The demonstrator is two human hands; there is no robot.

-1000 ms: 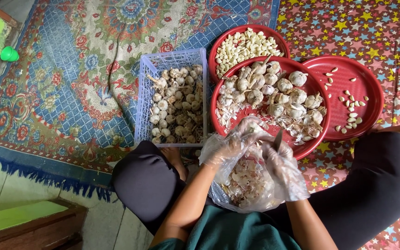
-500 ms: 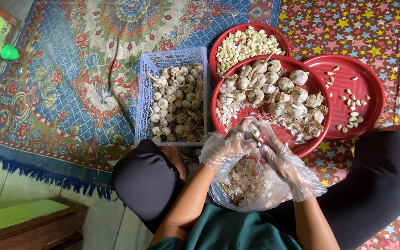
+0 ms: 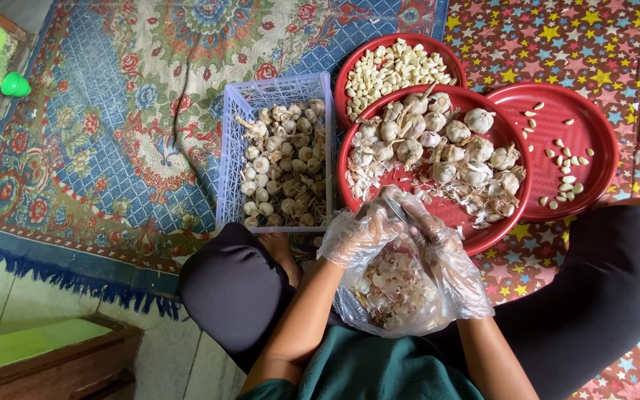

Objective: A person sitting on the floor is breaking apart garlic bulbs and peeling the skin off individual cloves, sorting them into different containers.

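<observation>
Just below the hands a clear plastic bag of papery garlic skins (image 3: pixel 398 292) sits in the lap. Left hand (image 3: pixel 361 233) and right hand (image 3: pixel 438 237), both in thin clear gloves, pinch something tiny together; I cannot tell what. Beyond: wide red round plastic tray of garlic bulbs (image 3: pixel 438 211), pale lilac slatted crate (image 3: pixel 275 96)

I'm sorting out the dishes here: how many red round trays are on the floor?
3: back tray with peeled cloves, middle tray with whole bulbs, right tray with few cloves. They overlap; none seems hidden.
</observation>
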